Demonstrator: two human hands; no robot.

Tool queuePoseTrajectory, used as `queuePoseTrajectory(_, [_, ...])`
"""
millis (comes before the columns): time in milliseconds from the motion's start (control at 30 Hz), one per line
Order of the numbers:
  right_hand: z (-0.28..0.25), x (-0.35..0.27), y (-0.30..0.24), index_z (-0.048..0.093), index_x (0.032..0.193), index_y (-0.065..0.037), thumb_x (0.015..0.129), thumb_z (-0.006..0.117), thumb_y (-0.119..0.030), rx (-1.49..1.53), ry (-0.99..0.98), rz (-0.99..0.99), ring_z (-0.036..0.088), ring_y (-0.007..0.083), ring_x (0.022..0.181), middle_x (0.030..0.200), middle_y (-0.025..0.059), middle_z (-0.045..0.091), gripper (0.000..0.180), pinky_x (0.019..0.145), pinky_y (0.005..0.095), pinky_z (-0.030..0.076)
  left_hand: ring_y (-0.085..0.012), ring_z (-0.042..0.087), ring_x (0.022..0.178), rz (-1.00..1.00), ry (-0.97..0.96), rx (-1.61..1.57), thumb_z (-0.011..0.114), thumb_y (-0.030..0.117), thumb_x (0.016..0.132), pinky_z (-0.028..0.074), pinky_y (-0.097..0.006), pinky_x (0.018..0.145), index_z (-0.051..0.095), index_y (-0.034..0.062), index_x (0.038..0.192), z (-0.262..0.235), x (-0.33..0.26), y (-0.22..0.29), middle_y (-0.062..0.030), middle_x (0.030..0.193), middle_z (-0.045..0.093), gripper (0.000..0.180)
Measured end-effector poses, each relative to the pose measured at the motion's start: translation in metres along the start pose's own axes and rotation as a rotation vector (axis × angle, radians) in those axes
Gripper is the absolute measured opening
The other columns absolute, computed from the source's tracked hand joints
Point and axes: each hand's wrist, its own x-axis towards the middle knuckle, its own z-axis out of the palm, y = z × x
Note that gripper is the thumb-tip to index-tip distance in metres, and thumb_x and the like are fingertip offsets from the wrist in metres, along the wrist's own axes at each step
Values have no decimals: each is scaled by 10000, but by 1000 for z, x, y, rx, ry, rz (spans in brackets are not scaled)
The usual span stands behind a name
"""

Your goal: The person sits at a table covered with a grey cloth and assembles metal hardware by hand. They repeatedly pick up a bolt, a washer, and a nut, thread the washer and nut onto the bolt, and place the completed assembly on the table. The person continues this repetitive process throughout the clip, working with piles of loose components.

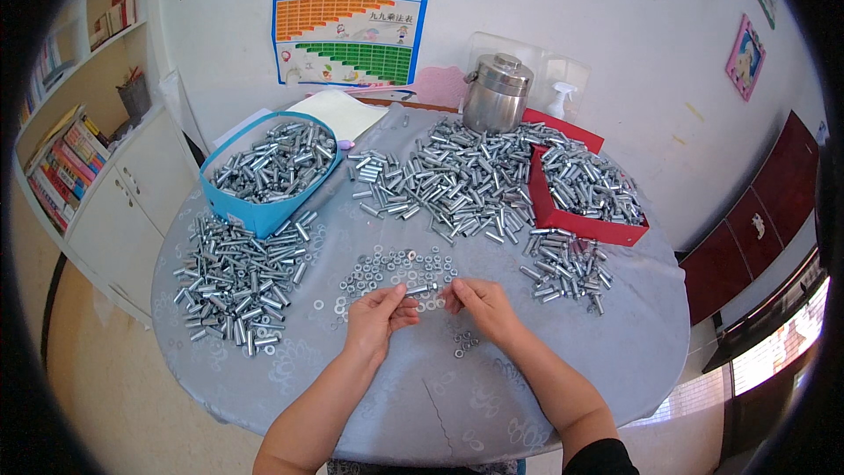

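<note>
One bolt [422, 289] has its left end hidden by the left fingers [393, 296].

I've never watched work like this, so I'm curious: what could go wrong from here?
The slim silver metal fastener in the left hand could slip and drop among the loose silver metal rings on the table.

The heap of silver cylindrical metal pieces near the left edge of the round, grey-covered table might shed a few onto the floor if nudged.
</note>
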Motion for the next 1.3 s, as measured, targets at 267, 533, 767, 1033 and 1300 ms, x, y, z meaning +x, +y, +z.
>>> queuePoseTrajectory(267, [2,0,1,609,877,13,910,430,-276,-19,-2,35,530,117,623,733,49,585,342,584,242,433,-143,590,592,9,6,-4,606,178,815,523,-248,540,576,-10,850,1,0,1,-112,754,620,193])
queuePoseTrajectory(533, [1,2,-2,606,882,23,898,456,-241,-49,27,-80,541,121,658,795,76,592,304,617,260,438,-153,591,594,25,12,9,600,160,818,525,-252,543,567,-18,871,3,-2,1,-122,759,618,189])
queuePoseTrajectory(767, [3,2,-7,586,1012,-35,834,540,-145,-193,61,-159,565,171,772,971,91,582,214,683,268,455,-174,606,637,59,-5,103,583,136,826,532,-265,561,560,-35,932,7,-4,1,-139,789,619,202])
queuePoseTrajectory(1033, [-20,6,0,606,955,-56,759,605,-116,-524,208,-245,569,255,863,948,114,591,205,749,336,454,-194,614,703,70,-170,103,514,153,868,538,-318,609,543,-20,1002,14,-7,1,-155,853,614,220])
queuePoseTrajectory(1300, [-144,-1,25,620,854,-62,683,638,-142,-1022,1020,-104,552,294,790,811,112,607,189,701,401,408,-160,589,678,72,-84,115,488,208,884,529,-306,595,548,-3,1016,3,-1,5,-131,862,619,256])
